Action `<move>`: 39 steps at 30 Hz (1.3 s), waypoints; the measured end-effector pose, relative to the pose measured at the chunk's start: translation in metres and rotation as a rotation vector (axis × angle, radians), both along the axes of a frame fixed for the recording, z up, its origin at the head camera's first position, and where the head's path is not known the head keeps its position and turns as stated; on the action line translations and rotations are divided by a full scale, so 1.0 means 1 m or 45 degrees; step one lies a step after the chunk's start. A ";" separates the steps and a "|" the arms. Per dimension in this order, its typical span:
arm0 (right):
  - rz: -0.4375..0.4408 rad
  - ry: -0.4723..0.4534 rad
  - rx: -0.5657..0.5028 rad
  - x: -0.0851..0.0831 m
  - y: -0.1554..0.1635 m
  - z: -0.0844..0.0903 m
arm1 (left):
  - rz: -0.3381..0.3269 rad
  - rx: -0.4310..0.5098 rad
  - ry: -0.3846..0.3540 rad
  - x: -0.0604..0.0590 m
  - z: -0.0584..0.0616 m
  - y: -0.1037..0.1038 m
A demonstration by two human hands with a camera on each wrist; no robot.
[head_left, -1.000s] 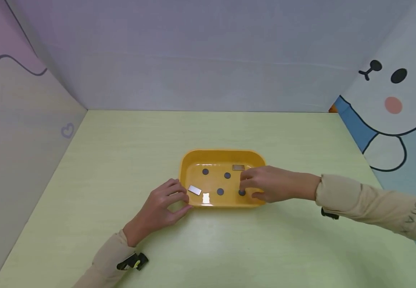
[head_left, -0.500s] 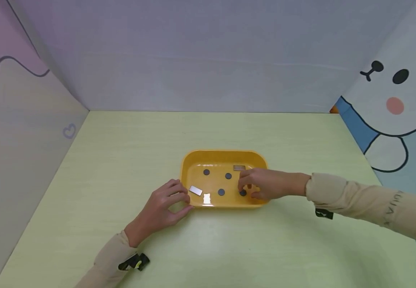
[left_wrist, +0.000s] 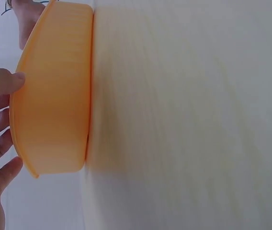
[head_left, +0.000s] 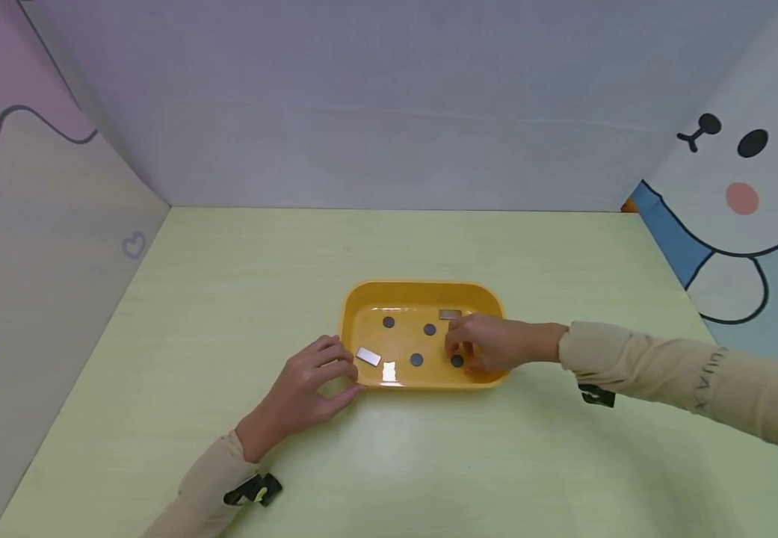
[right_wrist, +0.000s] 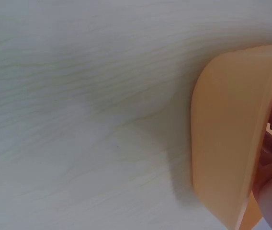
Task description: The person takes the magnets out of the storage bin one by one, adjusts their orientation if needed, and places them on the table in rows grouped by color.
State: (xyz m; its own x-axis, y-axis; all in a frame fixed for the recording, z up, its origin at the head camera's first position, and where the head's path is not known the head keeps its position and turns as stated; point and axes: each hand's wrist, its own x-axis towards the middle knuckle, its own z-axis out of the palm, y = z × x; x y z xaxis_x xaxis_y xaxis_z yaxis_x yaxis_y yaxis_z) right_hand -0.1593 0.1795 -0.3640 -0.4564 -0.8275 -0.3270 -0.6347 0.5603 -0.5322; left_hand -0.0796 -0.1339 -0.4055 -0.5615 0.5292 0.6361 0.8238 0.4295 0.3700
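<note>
A shallow yellow tray (head_left: pixel 422 381) sits on the table with several small dark grey discs and two silvery rectangular pieces in it. My left hand (head_left: pixel 311 385) grips its near left corner, thumb along the front and fingers at the left rim. In the left wrist view the thumb and fingertips meet the rim of the tray (left_wrist: pixel 54 96). My right hand (head_left: pixel 489 344) reaches over the right side with fingers bent down inside. One disc (head_left: pixel 457 361) shows between its fingertips and thumb; I cannot tell whether they pinch anything. A silvery piece (head_left: pixel 450 314) lies just beyond the fingers, another (head_left: pixel 368 356) near my left hand.
Other discs lie in the tray: one disc (head_left: pixel 389 322) at the back left, one towards the middle, one nearer the front. The pale green table (head_left: pixel 261 284) is bounded by a plain back wall (head_left: pixel 389 149) and printed side panels.
My right hand and sleeve have shifted a little left and the fingers have drawn closer around the nearest disc. The left hand keeps its place at the tray's corner.
</note>
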 end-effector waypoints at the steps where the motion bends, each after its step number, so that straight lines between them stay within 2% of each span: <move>1: -0.003 -0.002 0.002 -0.001 0.000 -0.001 | -0.001 -0.004 -0.008 0.000 0.001 0.000; 9: 0.060 0.023 -0.053 -0.008 0.000 -0.004 | 0.005 -0.040 -0.054 -0.004 0.008 0.001; 20: 0.075 0.038 0.031 -0.010 -0.009 -0.009 | -0.001 -0.009 -0.013 -0.004 0.002 0.000; 31: 0.084 0.019 0.080 -0.011 -0.016 -0.012 | 0.018 -0.017 -0.056 -0.003 -0.004 -0.002; 39: 0.110 0.032 0.107 -0.007 -0.018 -0.015 | 0.007 0.004 -0.036 -0.002 -0.008 -0.001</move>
State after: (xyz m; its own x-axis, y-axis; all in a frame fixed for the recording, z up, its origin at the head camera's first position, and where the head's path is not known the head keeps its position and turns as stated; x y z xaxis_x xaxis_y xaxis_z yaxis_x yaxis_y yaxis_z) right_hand -0.1667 0.1615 -0.3793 -0.3938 -0.8341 -0.3862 -0.6951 0.5451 -0.4687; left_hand -0.0817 -0.1351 -0.4140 -0.5820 0.5239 0.6220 0.8108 0.4327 0.3943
